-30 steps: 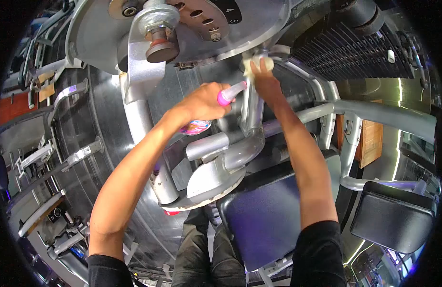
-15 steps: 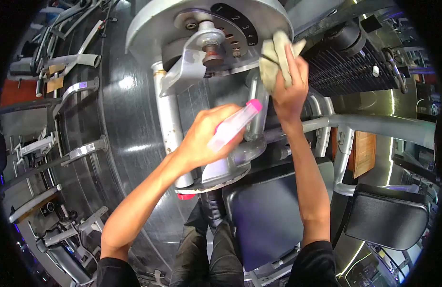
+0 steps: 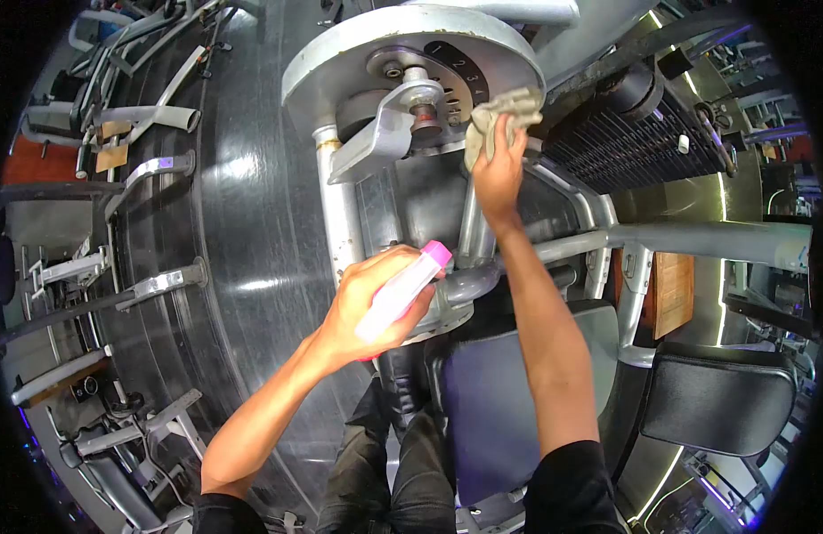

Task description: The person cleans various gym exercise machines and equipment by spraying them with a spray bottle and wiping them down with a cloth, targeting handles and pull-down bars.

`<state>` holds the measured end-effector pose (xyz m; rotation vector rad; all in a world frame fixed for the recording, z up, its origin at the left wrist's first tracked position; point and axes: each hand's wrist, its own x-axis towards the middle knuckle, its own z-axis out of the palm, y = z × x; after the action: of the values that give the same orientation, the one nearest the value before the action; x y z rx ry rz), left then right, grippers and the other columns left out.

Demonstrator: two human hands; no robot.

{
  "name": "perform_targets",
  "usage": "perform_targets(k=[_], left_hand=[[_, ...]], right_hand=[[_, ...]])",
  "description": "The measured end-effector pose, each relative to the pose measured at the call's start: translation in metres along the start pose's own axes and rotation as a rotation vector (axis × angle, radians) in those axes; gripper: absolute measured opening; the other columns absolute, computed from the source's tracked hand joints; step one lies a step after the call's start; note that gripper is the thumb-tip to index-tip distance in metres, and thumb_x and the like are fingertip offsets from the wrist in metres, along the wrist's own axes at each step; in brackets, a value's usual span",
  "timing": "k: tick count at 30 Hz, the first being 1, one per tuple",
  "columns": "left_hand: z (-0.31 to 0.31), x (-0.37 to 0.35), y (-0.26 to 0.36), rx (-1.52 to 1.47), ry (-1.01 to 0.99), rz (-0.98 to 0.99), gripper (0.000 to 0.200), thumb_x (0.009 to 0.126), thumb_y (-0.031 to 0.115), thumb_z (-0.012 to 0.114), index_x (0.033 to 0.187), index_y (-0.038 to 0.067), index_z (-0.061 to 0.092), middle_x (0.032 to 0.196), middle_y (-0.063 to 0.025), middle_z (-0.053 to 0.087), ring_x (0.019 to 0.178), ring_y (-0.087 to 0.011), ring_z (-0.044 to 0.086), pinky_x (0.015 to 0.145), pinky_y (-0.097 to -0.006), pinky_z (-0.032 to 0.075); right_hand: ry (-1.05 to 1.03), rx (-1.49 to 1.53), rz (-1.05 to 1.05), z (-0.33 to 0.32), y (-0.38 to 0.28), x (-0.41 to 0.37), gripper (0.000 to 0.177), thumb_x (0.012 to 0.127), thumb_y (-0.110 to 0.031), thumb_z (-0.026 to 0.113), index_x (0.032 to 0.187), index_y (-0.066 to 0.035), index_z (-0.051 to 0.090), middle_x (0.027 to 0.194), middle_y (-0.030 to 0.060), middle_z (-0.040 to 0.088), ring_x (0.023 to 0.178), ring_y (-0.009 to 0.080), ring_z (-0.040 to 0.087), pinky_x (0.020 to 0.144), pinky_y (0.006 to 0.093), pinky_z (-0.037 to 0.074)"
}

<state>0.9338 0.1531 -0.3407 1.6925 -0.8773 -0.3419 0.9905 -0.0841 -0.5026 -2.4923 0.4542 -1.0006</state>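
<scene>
Head view: right hand [image 3: 494,173] pins cloth [image 3: 498,114] at disc [image 3: 358,40] rim; left hand [image 3: 365,311] clasps spray bottle [image 3: 404,287] beside bent tube [image 3: 469,280].

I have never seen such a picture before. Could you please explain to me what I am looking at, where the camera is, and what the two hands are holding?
The camera sits on the person's head and looks forward and down, so the two bare arms rising from the bottom edge are that person's own. The wide lens bends straight lines. In front stands a grey metal exercise machine with a round numbered plate at the top and a dark padded seat below. The left hand is closed around a pale bottle with a pink cap. The right hand presses a crumpled cloth against the plate's edge. Other gym equipment stands around.
</scene>
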Motion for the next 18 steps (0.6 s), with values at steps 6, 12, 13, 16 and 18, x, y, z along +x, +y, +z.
perform_targets(k=[6, 12, 13, 16, 18], left_hand=[[-0.016, -0.007, 0.03, -0.058, 0.077, -0.037, 0.021, 0.075, -0.006, 0.064, 0.095, 0.001, 0.063, 0.088, -0.0119, 0.065, 0.078, -0.0247, 0.065, 0.07, -0.0318, 0.051], [-0.032, -0.036, 0.049, -0.07, 0.16, -0.098, 0.02, 0.075, -0.006, 0.064, 0.094, 0.001, 0.063, 0.085, -0.0114, 0.065, 0.074, -0.023, 0.065, 0.067, -0.0311, 0.051], [-0.034, -0.043, 0.052, -0.074, 0.194, -0.117, 0.02, 0.075, -0.006, 0.064, 0.094, 0.001, 0.063, 0.085, -0.0111, 0.065, 0.072, -0.0227, 0.065, 0.065, -0.0307, 0.051], [-0.045, -0.063, 0.062, -0.042, 0.173, -0.137, 0.021, 0.074, -0.008, 0.064, 0.092, 0.001, 0.062, 0.087, -0.0113, 0.066, 0.073, -0.0225, 0.066, 0.065, -0.03, 0.052], [-0.051, -0.074, 0.064, -0.016, 0.138, -0.115, 0.023, 0.072, -0.01, 0.065, 0.092, 0.0, 0.061, 0.089, -0.0117, 0.067, 0.076, -0.0232, 0.067, 0.068, -0.0302, 0.053]], right_hand=[[0.037, 1.382, 1.129, 0.012, -0.047, 0.03, 0.02, 0.093, -0.012, 0.047, 0.109, -0.006, 0.058, 0.099, 0.0083, 0.065, 0.085, 0.0211, 0.066, 0.071, 0.032, 0.055], [0.419, 0.814, 0.424, -0.057, -0.123, 0.07, 0.042, 0.091, -0.004, 0.048, 0.133, 0.002, 0.047, 0.113, 0.0156, 0.049, 0.106, 0.0258, 0.05, 0.094, 0.0358, 0.039], [0.505, 0.659, 0.236, -0.07, -0.135, 0.074, 0.042, 0.089, -0.003, 0.051, 0.131, 0.0, 0.051, 0.109, 0.0158, 0.047, 0.104, 0.0281, 0.049, 0.094, 0.0373, 0.038], [0.525, 0.238, 0.017, -0.092, -0.119, 0.103, 0.05, 0.078, 0.0, 0.057, 0.127, -0.011, 0.059, 0.107, 0.0173, 0.04, 0.099, 0.0332, 0.048, 0.092, 0.0417, 0.037], [0.311, 0.169, -0.166, -0.085, -0.115, 0.136, 0.048, 0.074, 0.0, 0.058, 0.12, -0.013, 0.063, 0.106, 0.0173, 0.051, 0.098, 0.035, 0.051, 0.091, 0.0442, 0.04]])
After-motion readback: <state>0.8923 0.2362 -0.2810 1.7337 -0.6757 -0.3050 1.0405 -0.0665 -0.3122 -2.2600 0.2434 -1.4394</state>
